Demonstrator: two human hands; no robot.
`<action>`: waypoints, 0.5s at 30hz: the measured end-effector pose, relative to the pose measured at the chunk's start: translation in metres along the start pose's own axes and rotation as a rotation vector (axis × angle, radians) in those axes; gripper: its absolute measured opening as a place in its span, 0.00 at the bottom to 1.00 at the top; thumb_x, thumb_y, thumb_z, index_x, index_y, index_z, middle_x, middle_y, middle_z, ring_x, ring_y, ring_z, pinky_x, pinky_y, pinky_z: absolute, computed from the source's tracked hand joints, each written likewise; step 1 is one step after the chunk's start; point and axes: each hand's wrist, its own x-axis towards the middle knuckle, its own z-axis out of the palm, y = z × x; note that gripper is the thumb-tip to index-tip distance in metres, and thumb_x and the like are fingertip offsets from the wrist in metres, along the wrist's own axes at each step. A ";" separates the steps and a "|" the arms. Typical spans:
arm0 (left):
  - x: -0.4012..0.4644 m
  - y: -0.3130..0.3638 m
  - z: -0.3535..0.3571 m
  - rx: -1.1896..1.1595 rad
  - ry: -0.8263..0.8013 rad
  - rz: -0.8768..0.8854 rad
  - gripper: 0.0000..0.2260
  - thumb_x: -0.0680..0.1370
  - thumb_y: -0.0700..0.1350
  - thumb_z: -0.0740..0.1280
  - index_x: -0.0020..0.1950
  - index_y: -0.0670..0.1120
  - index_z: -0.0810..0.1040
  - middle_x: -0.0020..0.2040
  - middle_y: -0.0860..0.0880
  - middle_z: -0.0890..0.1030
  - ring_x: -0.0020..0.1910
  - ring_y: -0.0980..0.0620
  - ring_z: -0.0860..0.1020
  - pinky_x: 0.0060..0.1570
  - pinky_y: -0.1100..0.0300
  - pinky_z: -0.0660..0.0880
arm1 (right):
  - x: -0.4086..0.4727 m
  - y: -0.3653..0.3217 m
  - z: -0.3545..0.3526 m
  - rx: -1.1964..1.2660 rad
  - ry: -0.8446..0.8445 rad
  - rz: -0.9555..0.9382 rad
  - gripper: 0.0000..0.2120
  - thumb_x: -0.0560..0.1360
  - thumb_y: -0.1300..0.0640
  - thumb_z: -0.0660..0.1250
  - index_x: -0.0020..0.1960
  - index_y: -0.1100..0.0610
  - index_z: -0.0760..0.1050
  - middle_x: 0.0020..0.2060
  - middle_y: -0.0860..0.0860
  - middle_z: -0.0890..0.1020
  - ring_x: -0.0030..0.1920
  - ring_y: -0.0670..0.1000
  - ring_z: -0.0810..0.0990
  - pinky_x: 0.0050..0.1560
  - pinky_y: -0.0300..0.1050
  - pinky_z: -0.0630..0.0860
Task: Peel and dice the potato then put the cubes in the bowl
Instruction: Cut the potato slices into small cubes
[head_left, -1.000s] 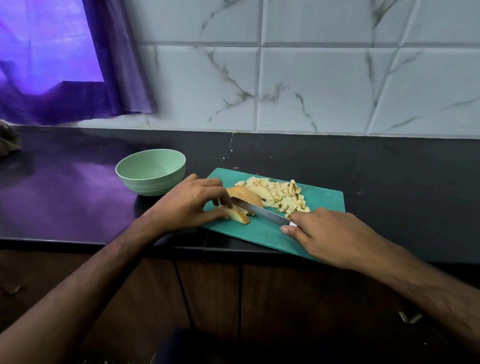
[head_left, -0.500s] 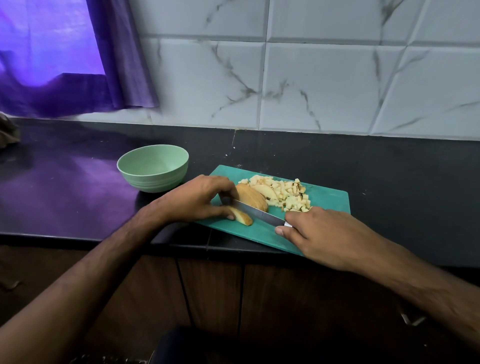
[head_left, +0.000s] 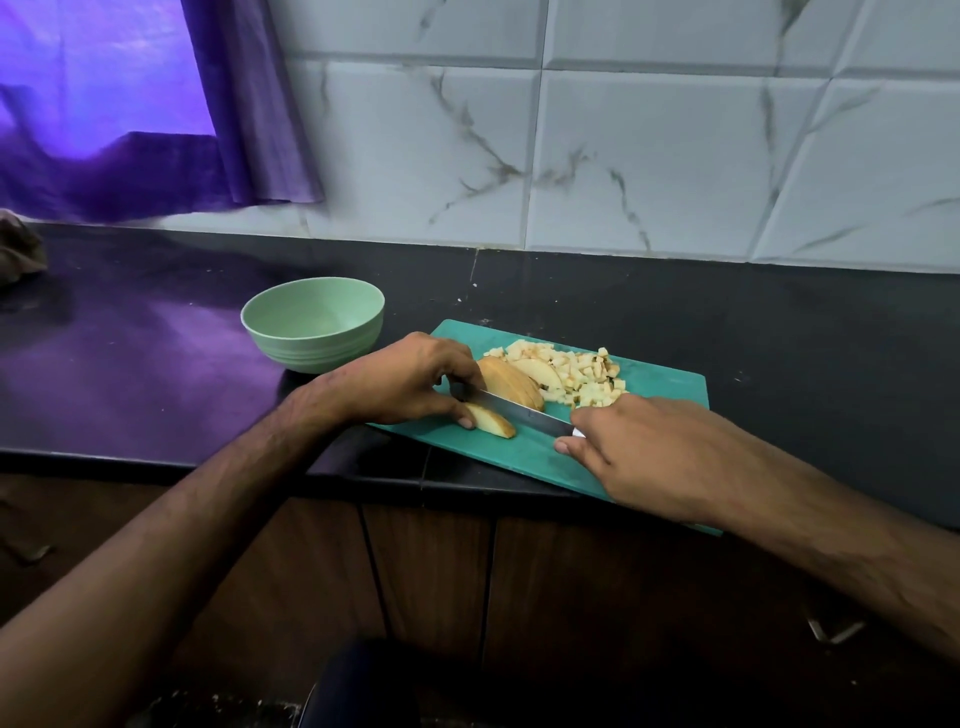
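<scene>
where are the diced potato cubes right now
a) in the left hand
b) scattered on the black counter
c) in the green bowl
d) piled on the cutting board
d: the cubes sit in a heap on the far part of the board, beyond the knife, while the bowl shows only its bare inside.

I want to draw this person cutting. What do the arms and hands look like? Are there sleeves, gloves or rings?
Both arms are bare as far up as the picture shows: no sleeves, no gloves. The left hand and right hand show no rings, and neither wrist wears a watch or band. The forearms have fine hair. One fingernail on each hand shows; both are short and plain.
</scene>
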 end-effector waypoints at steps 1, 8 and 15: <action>0.000 0.000 0.001 0.002 0.005 0.005 0.13 0.73 0.51 0.79 0.54 0.48 0.85 0.44 0.61 0.77 0.44 0.65 0.76 0.43 0.74 0.68 | 0.000 0.001 -0.001 0.010 -0.012 -0.001 0.17 0.85 0.39 0.49 0.51 0.49 0.69 0.38 0.45 0.74 0.37 0.45 0.73 0.33 0.40 0.65; 0.001 0.000 -0.001 -0.025 -0.003 0.012 0.12 0.72 0.51 0.79 0.52 0.49 0.85 0.46 0.58 0.80 0.45 0.63 0.77 0.45 0.74 0.68 | 0.018 -0.004 0.006 0.011 -0.001 -0.034 0.18 0.85 0.40 0.49 0.53 0.52 0.71 0.38 0.46 0.75 0.36 0.44 0.73 0.33 0.40 0.65; -0.002 0.001 -0.001 -0.012 0.003 0.040 0.11 0.73 0.49 0.79 0.53 0.47 0.86 0.46 0.57 0.81 0.44 0.60 0.78 0.46 0.76 0.66 | 0.043 -0.023 0.017 -0.008 0.058 -0.077 0.19 0.86 0.42 0.51 0.56 0.54 0.73 0.37 0.47 0.73 0.36 0.44 0.73 0.39 0.44 0.77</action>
